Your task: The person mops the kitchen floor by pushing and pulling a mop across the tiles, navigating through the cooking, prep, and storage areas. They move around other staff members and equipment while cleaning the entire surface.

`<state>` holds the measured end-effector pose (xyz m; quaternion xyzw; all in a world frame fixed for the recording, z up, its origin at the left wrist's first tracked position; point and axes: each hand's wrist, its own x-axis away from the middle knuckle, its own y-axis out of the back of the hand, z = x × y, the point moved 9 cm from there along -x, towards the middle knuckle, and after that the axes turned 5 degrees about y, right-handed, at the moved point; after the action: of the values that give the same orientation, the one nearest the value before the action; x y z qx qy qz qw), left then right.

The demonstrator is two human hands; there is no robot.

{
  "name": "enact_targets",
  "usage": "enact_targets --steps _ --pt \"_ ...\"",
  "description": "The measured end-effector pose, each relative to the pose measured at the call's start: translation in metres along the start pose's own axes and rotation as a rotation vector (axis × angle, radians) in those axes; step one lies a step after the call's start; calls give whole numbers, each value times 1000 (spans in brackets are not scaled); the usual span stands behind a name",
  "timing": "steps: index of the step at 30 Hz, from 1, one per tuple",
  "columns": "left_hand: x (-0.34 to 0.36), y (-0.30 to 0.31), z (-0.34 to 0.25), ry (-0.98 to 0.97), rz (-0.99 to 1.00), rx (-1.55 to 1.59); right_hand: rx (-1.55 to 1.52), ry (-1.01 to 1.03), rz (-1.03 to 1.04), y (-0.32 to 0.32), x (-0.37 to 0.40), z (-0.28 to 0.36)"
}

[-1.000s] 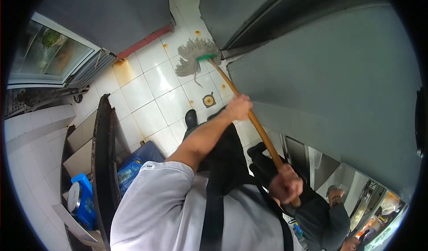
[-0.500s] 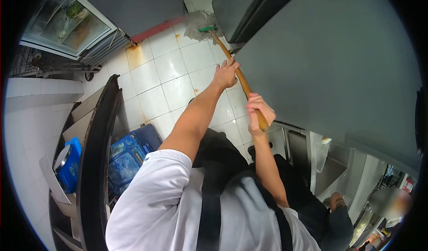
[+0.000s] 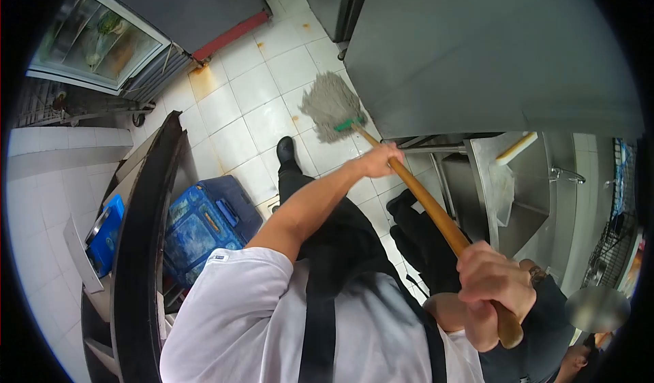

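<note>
A string mop with a long wooden handle point(image 3: 432, 209) slants across the view. Its grey strands point(image 3: 330, 100), joined by a green clamp point(image 3: 348, 124), lie spread on the white tiled floor. Partway down the shaft, my left hand point(image 3: 381, 160) is closed around the wood. My right hand point(image 3: 496, 281) grips near the upper end, close to my body, and the rounded handle tip sticks out below it.
A grey cabinet point(image 3: 477, 56) stands to the right, beside a steel sink point(image 3: 524, 192). Another person point(image 3: 545, 315) is close on my right. At left are a blue bin point(image 3: 204, 226), a dark shelf frame point(image 3: 143, 247) and a glass-door fridge point(image 3: 95, 39).
The mop head has been drawn back toward me over the tiles. My right hand has come nearer my body and rightward; my left hand has also moved closer.
</note>
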<state>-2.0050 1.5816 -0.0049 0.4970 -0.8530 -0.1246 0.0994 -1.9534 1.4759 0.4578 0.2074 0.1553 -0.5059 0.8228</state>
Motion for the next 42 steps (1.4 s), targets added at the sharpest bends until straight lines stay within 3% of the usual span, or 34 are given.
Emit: enact_targets --steps 4,7,9,11,15,18,20,25,28,30,37,39,42 --pt "2 -68 -29 32 251 35 41 18 -61 9 22 26" --pt "8 -67 -60 195 361 -123 51 11 -137 22 39 32" --pt "4 -64 -63 157 290 -166 -3 86 -439 41 64 32" --pt "5 -75 -57 66 225 -167 -88 135 -492 51 82 32" --pt "30 -55 -51 110 224 -218 -182 174 -512 54 96 29" --pt "58 -13 -34 212 164 -201 -282 191 -400 37 78 14" --pt "83 27 -16 307 159 -253 -362 189 -319 13 56 -1" --pt "156 151 55 424 -116 -296 -496 178 -160 -80 -22 -50" --pt "216 229 90 381 -370 -352 -626 151 -176 -147 -57 -82" --pt "260 267 124 515 -367 -361 -657 130 -196 -197 -71 -97" --pt "426 370 217 667 -573 -579 -738 50 -183 -362 -42 -141" --pt "465 387 255 892 -537 -580 -721 52 -174 -397 -19 -162" --pt "498 397 256 1064 -504 -561 -656 63 -79 -424 -1 -165"
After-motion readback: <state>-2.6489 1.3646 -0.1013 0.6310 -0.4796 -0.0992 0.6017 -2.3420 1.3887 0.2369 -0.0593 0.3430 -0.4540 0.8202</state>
